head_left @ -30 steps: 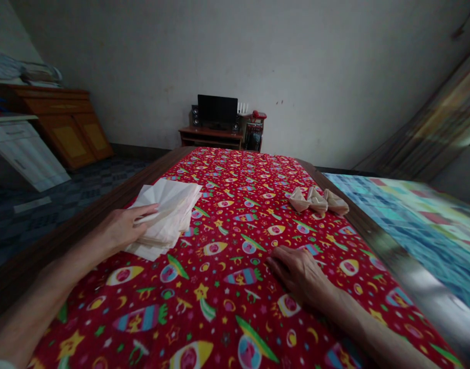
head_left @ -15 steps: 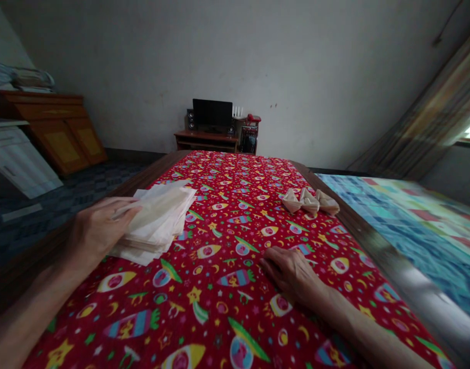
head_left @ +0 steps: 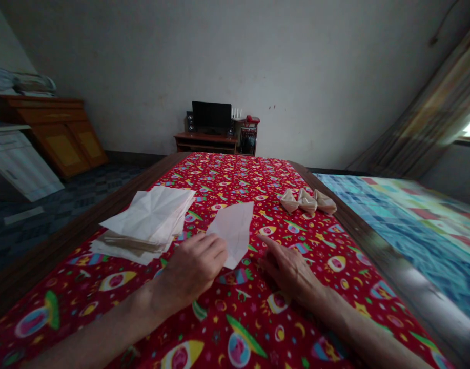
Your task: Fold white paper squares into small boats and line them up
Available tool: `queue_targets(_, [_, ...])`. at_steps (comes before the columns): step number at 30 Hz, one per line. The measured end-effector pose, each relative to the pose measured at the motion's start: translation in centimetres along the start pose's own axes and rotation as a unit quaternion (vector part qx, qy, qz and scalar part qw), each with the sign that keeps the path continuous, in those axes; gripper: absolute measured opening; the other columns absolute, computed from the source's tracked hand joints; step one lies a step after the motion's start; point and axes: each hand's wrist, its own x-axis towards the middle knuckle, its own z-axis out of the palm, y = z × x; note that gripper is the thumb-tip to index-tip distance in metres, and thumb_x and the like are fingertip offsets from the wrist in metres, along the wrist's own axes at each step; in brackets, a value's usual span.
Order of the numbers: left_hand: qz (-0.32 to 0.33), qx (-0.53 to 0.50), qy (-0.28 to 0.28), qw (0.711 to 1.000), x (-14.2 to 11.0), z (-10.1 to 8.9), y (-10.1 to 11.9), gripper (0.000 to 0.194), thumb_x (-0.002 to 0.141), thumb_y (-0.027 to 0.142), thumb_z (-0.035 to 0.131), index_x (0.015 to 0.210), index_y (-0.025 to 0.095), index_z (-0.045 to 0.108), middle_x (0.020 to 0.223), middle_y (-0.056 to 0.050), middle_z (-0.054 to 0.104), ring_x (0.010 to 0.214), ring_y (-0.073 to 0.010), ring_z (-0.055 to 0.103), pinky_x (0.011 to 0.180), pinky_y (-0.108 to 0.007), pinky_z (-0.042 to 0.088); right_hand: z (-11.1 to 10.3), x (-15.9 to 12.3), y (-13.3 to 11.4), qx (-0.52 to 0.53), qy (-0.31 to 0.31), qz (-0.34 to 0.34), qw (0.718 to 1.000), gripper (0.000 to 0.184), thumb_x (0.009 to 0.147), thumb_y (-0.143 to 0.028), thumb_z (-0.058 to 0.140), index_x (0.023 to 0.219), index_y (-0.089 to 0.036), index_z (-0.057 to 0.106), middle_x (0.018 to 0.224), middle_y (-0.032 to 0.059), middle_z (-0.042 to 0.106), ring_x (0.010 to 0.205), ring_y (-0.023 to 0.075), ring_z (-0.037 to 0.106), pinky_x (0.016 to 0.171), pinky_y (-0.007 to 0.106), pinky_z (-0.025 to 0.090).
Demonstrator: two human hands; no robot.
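A thin white sheet of paper (head_left: 235, 230) is held up over the table's middle, its near left edge pinched in my left hand (head_left: 200, 261). My right hand (head_left: 286, 266) lies on the cloth just right of that sheet, index finger stretched out, holding nothing. To the left, a stack of creased white paper sheets (head_left: 150, 210) lies spread a little unevenly, with radiating folds in the top one. Three folded paper pieces (head_left: 307, 201) stand in a row beyond my right hand, near the right table edge.
A red patterned cloth (head_left: 235, 174) covers the table, whose dark wooden edge (head_left: 358, 230) shows at the right. Beside it is a bed with a coloured cover (head_left: 404, 220). A monitor on a small desk (head_left: 211, 136) stands at the wall, and wooden cabinets (head_left: 65, 133) stand at left.
My left hand has moved right from the stack to the table's middle, bringing one sheet with it. My right hand's index finger has straightened toward the sheet.
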Motion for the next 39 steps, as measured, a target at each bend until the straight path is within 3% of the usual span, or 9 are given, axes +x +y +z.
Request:
queue_targets(2, [0.025, -0.009, -0.04, 0.999, 0.6, 0.8, 1.2, 0.017, 0.076, 0.002, 0.05, 0.073, 0.017, 0.057, 0.079, -0.004, 0.062, 0.074, -0.0207, 0.058, 0.064, -0.034, 0.047, 0.0, 0.0, -0.3, -0.008, 0.003, -0.032, 0.999, 0.049, 0.094, -0.031, 0.044, 0.138, -0.015, 0.031, 0.088, 0.0059, 0.064, 0.072, 0.0159, 0.059, 0.061, 0.026, 0.043])
queue_targets(4, [0.04, -0.027, -0.061, 0.997, 1.0, 1.5, 2.0, 0.015, 0.077, 0.003, 0.051, 0.073, 0.017, 0.056, 0.077, -0.003, 0.061, 0.072, -0.0204, 0.057, 0.062, -0.033, 0.046, -0.2, 0.1, -0.6, -0.024, -0.003, -0.059, 0.998, 0.042, 0.094, -0.03, 0.045, 0.133, -0.015, 0.041, 0.086, 0.0062, 0.063, 0.071, 0.0165, 0.059, 0.059, 0.026, 0.042])
queue_targets(8, [0.043, -0.075, -0.065, 0.994, 1.3, 2.1, 2.6, 0.01, 0.084, 0.011, 0.052, 0.077, 0.018, 0.056, 0.079, -0.002, 0.061, 0.073, -0.0199, 0.057, 0.064, -0.034, 0.045, -0.6, 0.3, -1.0, -0.034, -0.015, -0.065, 0.997, 0.024, 0.093, -0.021, 0.042, 0.093, -0.019, 0.066, 0.072, 0.0033, 0.059, 0.058, 0.0132, 0.053, 0.05, 0.023, 0.036])
queue_targets(11, [0.007, -0.132, -0.052, 0.99, 0.7, 2.1, 2.1, 0.01, 0.087, 0.016, 0.052, 0.094, 0.02, 0.058, 0.09, -0.002, 0.064, 0.084, -0.0194, 0.059, 0.072, -0.033, 0.046, -0.8, 0.0, -0.6, -0.003, 0.002, -0.059, 0.998, 0.027, 0.092, -0.017, 0.041, 0.088, -0.018, 0.068, 0.07, 0.0031, 0.059, 0.055, 0.0112, 0.053, 0.049, 0.021, 0.036])
queue_targets(16, [-0.047, -0.195, -0.005, 0.98, -1.7, 2.8, -0.5, 0.039, 0.085, 0.011, 0.054, 0.122, 0.021, 0.051, 0.117, -0.004, 0.062, 0.108, -0.0209, 0.055, 0.093, -0.038, 0.044, -0.7, -0.3, 0.4, 0.047, 0.029, -0.047, 0.997, 0.027, 0.092, -0.017, 0.043, 0.093, -0.018, 0.069, 0.078, 0.0057, 0.064, 0.06, 0.0107, 0.058, 0.051, 0.019, 0.041])
queue_targets(22, [-0.052, -0.266, 0.024, 0.962, -3.7, 4.7, -3.0, 0.029, 0.086, 0.01, 0.051, 0.112, 0.019, 0.06, 0.111, -0.004, 0.065, 0.108, -0.0167, 0.055, 0.095, -0.032, 0.046, -0.9, -0.3, 1.4, 0.064, 0.02, -0.086, 0.994, 0.024, 0.09, -0.016, 0.046, 0.097, -0.02, 0.069, 0.082, 0.0057, 0.064, 0.064, 0.0104, 0.06, 0.053, 0.018, 0.043])
queue_targets(32, [-0.01, -0.26, 0.082, 0.962, -3.4, 4.8, -2.3, 0.017, 0.089, 0.013, 0.05, 0.093, 0.016, 0.066, 0.096, -0.004, 0.069, 0.095, -0.0171, 0.06, 0.084, -0.031, 0.049, -2.2, -0.7, 1.5, 0.001, -0.023, -0.113, 0.993, 0.025, 0.085, -0.01, 0.046, 0.098, -0.018, 0.066, 0.083, 0.0065, 0.06, 0.07, 0.0135, 0.055, 0.059, 0.023, 0.044])
queue_targets(36, [-0.044, -0.287, 0.074, 0.954, -3.6, 5.1, -1.9, 0.015, 0.088, 0.013, 0.051, 0.091, 0.016, 0.066, 0.093, -0.004, 0.069, 0.09, -0.0165, 0.061, 0.081, -0.03, 0.049, -2.6, -0.6, 0.8, 0.043, -0.033, -0.084, 0.995, 0.023, 0.085, -0.01, 0.045, 0.089, -0.018, 0.066, 0.083, 0.0065, 0.058, 0.071, 0.0138, 0.055, 0.059, 0.024, 0.043])
queue_targets(39, [-0.089, -0.323, 0.057, 0.94, -3.7, 5.3, -1.7, 0.017, 0.087, 0.012, 0.051, 0.089, 0.018, 0.066, 0.091, -0.004, 0.068, 0.088, -0.0156, 0.06, 0.079, -0.028, 0.049, -2.7, -0.4, 0.4, 0.097, -0.05, -0.06, 0.992, 0.021, 0.087, -0.015, 0.047, 0.095, -0.018, 0.066, 0.095, 0.0085, 0.059, 0.08, 0.0151, 0.057, 0.066, 0.025, 0.046])
